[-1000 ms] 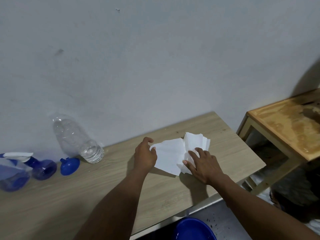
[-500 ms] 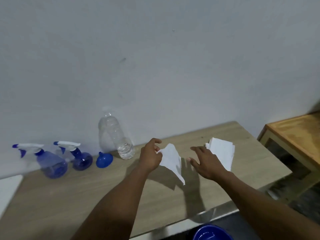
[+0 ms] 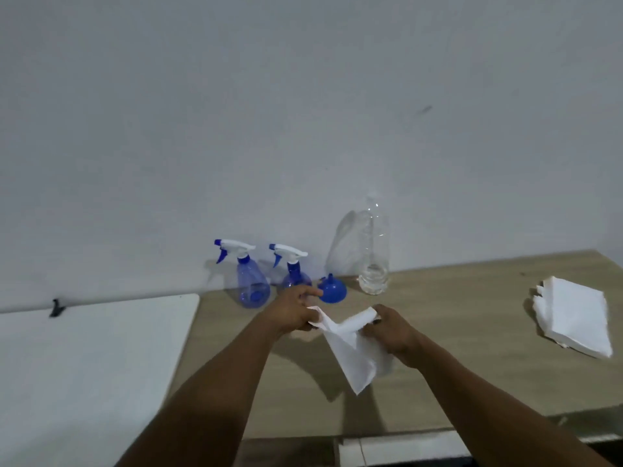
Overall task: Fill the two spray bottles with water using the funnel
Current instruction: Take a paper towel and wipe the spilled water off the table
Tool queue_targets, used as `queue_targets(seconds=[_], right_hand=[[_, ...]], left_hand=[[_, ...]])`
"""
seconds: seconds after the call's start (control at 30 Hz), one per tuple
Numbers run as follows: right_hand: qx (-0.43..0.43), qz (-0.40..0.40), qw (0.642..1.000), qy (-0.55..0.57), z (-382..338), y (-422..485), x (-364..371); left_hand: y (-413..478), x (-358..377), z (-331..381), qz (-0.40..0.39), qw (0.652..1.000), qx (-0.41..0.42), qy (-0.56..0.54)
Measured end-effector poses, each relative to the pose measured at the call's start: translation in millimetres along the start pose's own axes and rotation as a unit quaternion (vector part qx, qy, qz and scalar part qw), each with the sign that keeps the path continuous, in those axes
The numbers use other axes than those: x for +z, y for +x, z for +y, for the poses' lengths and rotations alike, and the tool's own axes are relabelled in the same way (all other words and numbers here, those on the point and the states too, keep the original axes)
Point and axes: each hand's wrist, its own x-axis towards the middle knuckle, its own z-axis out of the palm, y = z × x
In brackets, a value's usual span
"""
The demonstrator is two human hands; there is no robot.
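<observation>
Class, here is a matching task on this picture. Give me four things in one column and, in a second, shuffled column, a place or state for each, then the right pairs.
Things
1. funnel
2. clear bottle
3. single tissue
4. tissue stack

Place or state
A. held between the left hand and right hand
B. lying flat at the right end of the table
C. blue, wide mouth down
D. upright, transparent

Pairs: 1-C, 2-D, 3-A, 4-B
</observation>
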Motion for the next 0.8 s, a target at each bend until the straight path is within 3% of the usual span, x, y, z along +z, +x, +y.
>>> queue_targets(seconds=[0.1, 0.23, 0.37, 0.5, 0.63, 0.8], right_hand=[[0.039, 0.047, 0.995, 0.085, -15.5, 4.0, 42.6], [0.103, 0.04, 0.973, 0.201, -37.6, 7.1, 73.2], [0.118, 0.044, 0.97, 0.209, -44.2, 11.6, 85.2], [0.106, 0.08, 0.958, 0.254, -43.8, 16.6, 97.5], [0.103, 0.092, 0.955, 0.262, -36.9, 19.8, 110.6], [0.098, 0.036, 0.97, 0.22, -23.1, 20.8, 104.7]], left_hand=[[-20.5, -35.6, -37.8, 0.027, 0.996, -0.063, -0.06], [-42.7, -47.8, -79.3, 0.026, 0.988, -0.108, -0.106], [-52.5, -51.3, -107.0, 0.056, 0.968, -0.131, -0.207], [-69.3, -61.8, -116.4, -0.01, 0.944, -0.171, -0.281], [-69.9, -65.0, -132.5, -0.055, 0.931, -0.152, -0.329], [-55.7, -58.4, -137.8, 0.058, 0.924, -0.103, -0.363]])
